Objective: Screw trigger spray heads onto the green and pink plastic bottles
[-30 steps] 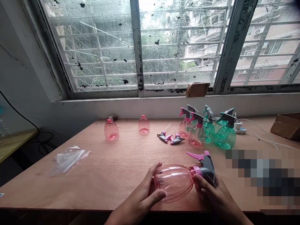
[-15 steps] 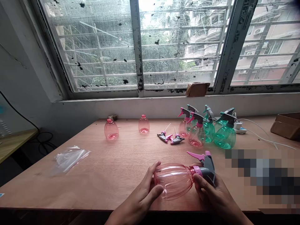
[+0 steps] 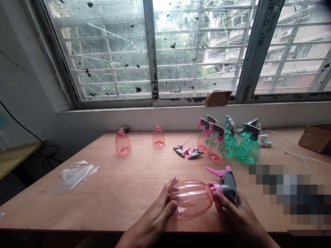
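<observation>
A clear pink spray bottle [image 3: 192,199] lies on its side between my hands, above the table's front edge. Its grey and pink trigger head [image 3: 229,186] sits on the neck and points right, with the pink lever upward. My left hand [image 3: 160,206] is curved around the bottle's base. My right hand [image 3: 232,208] grips the pink collar at the neck with thumb and fingers; some of its fingers are hidden behind the bottle. Beyond stand two pink bottles without heads, one on the left [image 3: 122,143] and one nearer the middle [image 3: 158,137]. Two loose spray heads [image 3: 195,154] lie beside each other.
Several assembled spray bottles, pink [image 3: 217,150] and green [image 3: 248,151], stand at the back right. Behind them are a white plug with a cable [image 3: 263,140] and a brown box [image 3: 317,139]. Clear plastic bags [image 3: 79,174] lie on the left of the wooden table [image 3: 124,196].
My left thumb has shifted slightly left on the bottle's base. The bottle and my right hand keep almost the same position.
</observation>
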`<state>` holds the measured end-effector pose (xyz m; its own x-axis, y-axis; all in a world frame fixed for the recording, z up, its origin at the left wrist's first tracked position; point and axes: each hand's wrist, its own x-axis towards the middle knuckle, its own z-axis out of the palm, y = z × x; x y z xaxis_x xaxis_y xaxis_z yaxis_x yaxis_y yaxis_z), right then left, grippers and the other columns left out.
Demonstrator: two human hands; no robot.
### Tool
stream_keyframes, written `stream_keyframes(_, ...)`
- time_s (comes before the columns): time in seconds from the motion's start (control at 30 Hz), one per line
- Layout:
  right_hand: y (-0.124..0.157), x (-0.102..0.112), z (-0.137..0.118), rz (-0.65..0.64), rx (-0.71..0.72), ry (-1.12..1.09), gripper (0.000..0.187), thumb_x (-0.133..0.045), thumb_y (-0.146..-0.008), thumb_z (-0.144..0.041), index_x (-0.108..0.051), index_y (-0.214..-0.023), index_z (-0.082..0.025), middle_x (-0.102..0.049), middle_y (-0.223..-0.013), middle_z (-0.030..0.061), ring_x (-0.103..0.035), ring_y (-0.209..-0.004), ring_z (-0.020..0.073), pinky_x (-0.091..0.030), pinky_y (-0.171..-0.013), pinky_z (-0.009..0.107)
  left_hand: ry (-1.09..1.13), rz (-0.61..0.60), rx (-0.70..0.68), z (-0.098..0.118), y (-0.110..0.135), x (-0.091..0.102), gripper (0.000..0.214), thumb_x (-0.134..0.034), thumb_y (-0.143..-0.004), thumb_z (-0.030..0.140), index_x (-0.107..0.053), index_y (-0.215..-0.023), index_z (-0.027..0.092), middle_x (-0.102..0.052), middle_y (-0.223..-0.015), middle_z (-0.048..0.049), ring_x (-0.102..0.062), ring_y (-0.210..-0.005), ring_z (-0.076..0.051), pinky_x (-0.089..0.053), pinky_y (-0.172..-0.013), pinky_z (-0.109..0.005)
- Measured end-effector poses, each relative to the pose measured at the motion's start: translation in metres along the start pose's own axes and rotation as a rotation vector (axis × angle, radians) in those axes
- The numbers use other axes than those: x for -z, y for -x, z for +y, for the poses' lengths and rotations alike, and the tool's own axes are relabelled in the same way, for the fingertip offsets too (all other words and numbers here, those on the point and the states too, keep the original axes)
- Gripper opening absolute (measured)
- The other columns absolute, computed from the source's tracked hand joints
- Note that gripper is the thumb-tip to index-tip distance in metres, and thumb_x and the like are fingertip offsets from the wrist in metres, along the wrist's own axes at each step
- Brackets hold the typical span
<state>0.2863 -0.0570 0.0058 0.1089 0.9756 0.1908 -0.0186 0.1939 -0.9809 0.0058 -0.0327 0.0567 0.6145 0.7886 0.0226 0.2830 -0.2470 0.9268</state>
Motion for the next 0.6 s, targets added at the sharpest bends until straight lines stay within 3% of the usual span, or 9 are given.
stream_keyframes(0.07, 0.000, 0.000, 0.000, -0.006, -0.008, -0.002, 0.044, -0.072, -0.089, -0.055, -0.058, -0.066, -0.020, -0.053, -0.053, -0.0041, -0.044, -0.048, 0.0120, -0.030, -0.046, 0.026, 0.017, 0.019, 0.009, 0.001, 0.000, 0.001, 0.067, -0.039, -0.104, 0.058, -0.018, -0.162, 0.033, -0.019, -0.172, -0.0027, -0.015, -0.158, -0.029, -0.007, -0.129, -0.053)
stream_keyframes(0.27, -0.001, 0.000, -0.003, 0.021, -0.024, -0.021, 0.046, -0.070, -0.089, -0.057, -0.056, -0.065, -0.020, -0.050, -0.051, -0.0052, -0.040, -0.045, 0.0105, -0.029, -0.045, 0.025, -0.029, 0.019, 0.025, 0.009, -0.001, -0.003, 0.095, -0.077, -0.088, 0.033, -0.017, -0.162, 0.035, -0.020, -0.172, -0.0006, -0.019, -0.157, -0.028, -0.013, -0.130, -0.046)
stream_keyframes(0.4, -0.001, 0.000, -0.002, 0.015, -0.035, -0.034, 0.046, -0.073, -0.087, -0.057, -0.056, -0.066, -0.020, -0.052, -0.053, -0.0048, -0.042, -0.045, 0.0100, -0.029, -0.044, 0.025, -0.071, 0.028, 0.021, 0.011, 0.000, -0.004, 0.105, -0.082, -0.082, 0.023, -0.015, -0.162, 0.034, -0.018, -0.172, 0.0002, -0.015, -0.158, -0.026, -0.011, -0.130, -0.041)
stream_keyframes(0.5, 0.000, 0.000, -0.001, 0.015, -0.047, -0.052, 0.045, -0.074, -0.087, -0.056, -0.057, -0.068, -0.020, -0.053, -0.055, -0.0045, -0.043, -0.046, 0.0102, -0.030, -0.044, 0.024, -0.076, 0.002, 0.019, 0.006, 0.000, -0.002, 0.095, -0.074, -0.091, 0.034, -0.012, -0.163, 0.033, -0.015, -0.173, -0.0006, -0.013, -0.159, -0.026, -0.008, -0.131, -0.045)
stream_keyframes(0.6, 0.000, -0.001, -0.001, 0.025, -0.070, -0.071, 0.045, -0.075, -0.085, -0.057, -0.056, -0.068, -0.020, -0.054, -0.055, -0.0045, -0.043, -0.047, 0.0103, -0.030, -0.044, 0.024, -0.044, 0.002, 0.017, 0.001, -0.001, 0.000, 0.070, -0.049, -0.104, 0.049, -0.014, -0.163, 0.032, -0.015, -0.173, -0.0018, -0.012, -0.159, -0.026, -0.006, -0.130, -0.050)
